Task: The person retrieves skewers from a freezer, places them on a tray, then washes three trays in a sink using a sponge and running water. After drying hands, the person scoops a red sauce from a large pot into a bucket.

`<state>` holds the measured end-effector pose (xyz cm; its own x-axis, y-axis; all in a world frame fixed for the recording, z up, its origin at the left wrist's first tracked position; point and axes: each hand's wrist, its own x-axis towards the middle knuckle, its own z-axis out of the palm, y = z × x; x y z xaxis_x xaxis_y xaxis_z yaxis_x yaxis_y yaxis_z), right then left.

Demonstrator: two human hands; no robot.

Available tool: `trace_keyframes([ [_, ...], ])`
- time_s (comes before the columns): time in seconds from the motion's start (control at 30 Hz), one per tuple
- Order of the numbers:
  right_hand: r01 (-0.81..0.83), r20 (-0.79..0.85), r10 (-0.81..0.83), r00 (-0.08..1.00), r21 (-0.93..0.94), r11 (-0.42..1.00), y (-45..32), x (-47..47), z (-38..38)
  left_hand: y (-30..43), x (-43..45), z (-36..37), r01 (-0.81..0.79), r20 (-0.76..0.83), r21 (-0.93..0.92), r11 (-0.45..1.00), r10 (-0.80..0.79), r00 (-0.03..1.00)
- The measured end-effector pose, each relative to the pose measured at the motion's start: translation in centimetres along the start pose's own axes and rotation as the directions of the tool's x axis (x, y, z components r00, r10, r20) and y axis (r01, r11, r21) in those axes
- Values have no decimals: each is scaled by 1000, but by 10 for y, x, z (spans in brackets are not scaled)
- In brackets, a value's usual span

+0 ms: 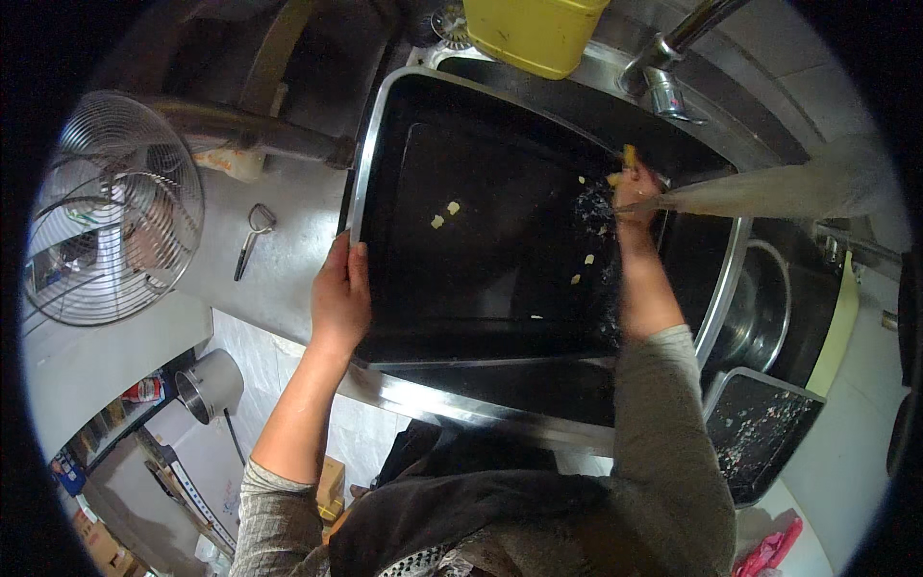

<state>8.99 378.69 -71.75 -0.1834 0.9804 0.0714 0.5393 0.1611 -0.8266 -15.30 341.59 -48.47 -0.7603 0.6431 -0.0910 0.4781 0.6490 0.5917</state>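
A large dark baking tray (pixel 497 238) with a metal rim lies tilted across a stainless steel sink (pixel 433 411). My left hand (pixel 345 288) grips the tray's left rim, thumb on top. My right hand (pixel 638 191), blurred, is at the tray's right side and holds a yellow thing, perhaps a sponge or cloth, only partly visible. White foam or wet residue lies beside this hand. Several small pale food bits (pixel 453 208) are scattered on the tray's bottom. A blurred, pale, translucent streak (pixel 764 193) reaches from the right to my right hand; what it is cannot be told.
A chrome faucet (pixel 667 94) and a yellow plastic container (pixel 533 32) stand beyond the tray. At the right are a round metal bowl (pixel 757 310) and a smaller dark tray (pixel 764 433) with scraps. A peeler (pixel 254 238) lies on the left counter, near a wire-caged fan (pixel 115 209).
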Motion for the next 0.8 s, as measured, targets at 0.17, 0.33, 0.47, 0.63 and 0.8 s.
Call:
trace_keyframes([
  [0.17, 141, 98, -107, 989, -491, 860, 93, 31, -60, -3, 1, 5, -81, -49, -28, 996, 80, 996],
  [0.33, 34, 223, 119, 968, -581, 813, 97, -16, -58, -3, 2, 6, -8, -16, -35, 999, 7, 1000],
  [0.47, 230, 432, 71, 899, -605, 762, 92, -47, -65, -3, 1, 4, -5, -17, 2, 1000, 5, 1000],
  [0.63, 260, 523, 357, 774, -777, 573, 94, -96, -88, -5, 0, 4, -48, -42, 26, 999, 49, 998],
  [0.8, 166, 530, 525, 666, -791, 589, 84, -177, -111, -4, -1, 1, -14, -25, 42, 999, 15, 1000],
])
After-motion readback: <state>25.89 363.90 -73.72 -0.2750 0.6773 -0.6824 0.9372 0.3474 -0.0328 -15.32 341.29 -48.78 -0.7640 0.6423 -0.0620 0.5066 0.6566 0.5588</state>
